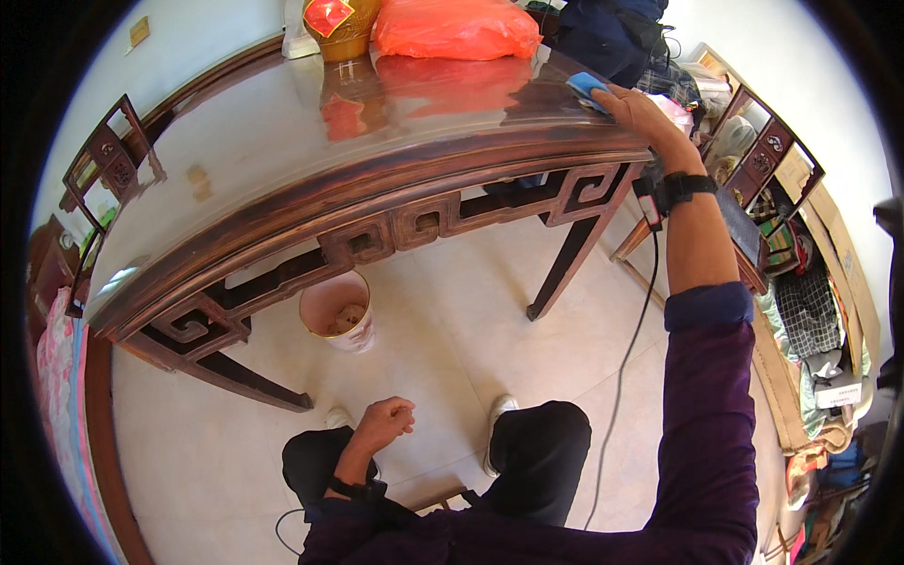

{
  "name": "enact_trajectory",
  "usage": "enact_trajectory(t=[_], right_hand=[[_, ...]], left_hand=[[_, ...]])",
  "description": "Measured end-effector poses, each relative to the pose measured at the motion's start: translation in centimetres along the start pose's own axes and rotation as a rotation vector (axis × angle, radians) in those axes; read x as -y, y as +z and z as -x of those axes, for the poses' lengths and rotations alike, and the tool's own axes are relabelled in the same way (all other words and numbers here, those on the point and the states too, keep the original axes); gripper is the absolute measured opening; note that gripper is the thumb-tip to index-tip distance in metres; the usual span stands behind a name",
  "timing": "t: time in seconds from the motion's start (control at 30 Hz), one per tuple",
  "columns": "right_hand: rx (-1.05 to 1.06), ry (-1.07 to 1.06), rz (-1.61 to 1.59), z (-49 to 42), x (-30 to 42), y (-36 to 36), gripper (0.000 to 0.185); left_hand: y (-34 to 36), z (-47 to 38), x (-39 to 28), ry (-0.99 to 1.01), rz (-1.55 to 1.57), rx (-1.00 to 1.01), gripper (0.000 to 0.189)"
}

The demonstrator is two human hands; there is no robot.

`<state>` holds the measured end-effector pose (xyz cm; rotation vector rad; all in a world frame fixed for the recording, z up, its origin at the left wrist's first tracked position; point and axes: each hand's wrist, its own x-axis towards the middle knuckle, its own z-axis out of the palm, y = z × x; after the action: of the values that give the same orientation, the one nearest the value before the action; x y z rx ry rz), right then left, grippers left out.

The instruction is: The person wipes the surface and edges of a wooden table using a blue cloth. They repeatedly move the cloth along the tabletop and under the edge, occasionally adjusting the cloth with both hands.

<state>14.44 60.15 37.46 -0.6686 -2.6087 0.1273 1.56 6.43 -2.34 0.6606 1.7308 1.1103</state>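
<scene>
My right hand (634, 113) is stretched out to the right end of a dark, glossy wooden table (268, 120). Under its fingers is a blue sponge or folded cloth (587, 87), held against the tabletop near the front corner. My left hand (385, 424) hangs over my left knee, fingers loosely curled, with nothing visible in it. Carved fretwork (395, 229) runs beneath the table's front edge. Both wrists wear black straps, and a dark cable (639, 332) drops from the right one.
A brown jar (349, 35) and a red plastic bag (455, 28) stand at the table's back. Below the fretwork, a pale bin (335, 311) with some waste inside sits on the tiled floor. Chairs (763, 162) flank the table; piled bags and cardboard (826, 233) line the right wall.
</scene>
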Motion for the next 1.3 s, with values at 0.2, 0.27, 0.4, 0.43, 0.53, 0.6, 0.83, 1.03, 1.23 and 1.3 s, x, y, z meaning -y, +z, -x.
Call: enact_trajectory(t=[0.2,0.27,0.4,0.43,0.53,0.6,0.83,1.03,1.23,1.3], right_hand=[[-0.076,-0.452,0.236,0.6,5.5,1.0,0.038],[-0.050,-0.557,0.341,0.4,8.6,1.3,0.034],[-0.005,-0.447,-0.008,1.4,16.0,3.4,0.037],[-0.017,-0.440,-0.070,1.6,17.8,4.1,0.039],[-0.005,-0.449,-0.129,1.1,18.7,4.0,0.043],[0.016,-0.444,-0.111,-0.2,17.3,3.9,0.045],[-0.052,-0.252,0.240,-4.9,3.1,2.9,0.040],[-0.107,0.029,0.356,-4.5,-5.9,0.9,0.035],[-0.226,0.159,0.272,-6.0,-9.7,1.3,0.044],[-0.169,0.151,0.348,-7.6,-9.0,1.8,0.046]], left_hand=[[0.2,-0.3,-0.1,-0.023,-0.022,0.021,0.027],[0.3,-0.6,0.0,-0.039,-0.011,0.022,0.027],[0.4,-1.0,0.4,-0.070,0.001,0.012,0.027],[0.4,-1.1,0.5,-0.088,-0.005,0.009,0.027],[0.2,-1.3,0.9,-0.085,-0.034,0.007,0.027],[0.0,-1.3,1.0,-0.080,-0.024,0.006,0.026],[-0.3,-0.8,0.8,-0.115,-0.023,0.004,0.025],[-0.3,-0.8,0.7,-0.094,0.010,-0.025,0.026],[-0.1,-0.6,0.6,-0.014,-0.040,0.034,0.028],[-0.1,-0.5,0.5,0.009,-0.036,0.036,0.028]])
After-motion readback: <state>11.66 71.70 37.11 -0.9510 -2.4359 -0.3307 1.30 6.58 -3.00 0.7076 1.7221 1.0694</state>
